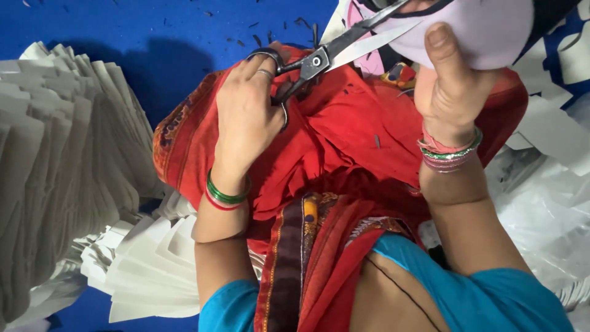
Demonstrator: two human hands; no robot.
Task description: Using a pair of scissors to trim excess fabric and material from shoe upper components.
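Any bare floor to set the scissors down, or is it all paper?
Free: blue floor above the lap, between the fanned white paper stack and the scissors, with only small dark scraps on it. Crowded: paper stack on the left, loose white cut pieces on the right, red cloth across the middle.

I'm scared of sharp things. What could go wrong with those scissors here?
The open scissors in the left hand are cutting the pale sheet close to the right hand, so its thumb could get nicked. The blades might also wander off the dark printed line and spoil the shape. The red cloth bunched underneath could get snagged.
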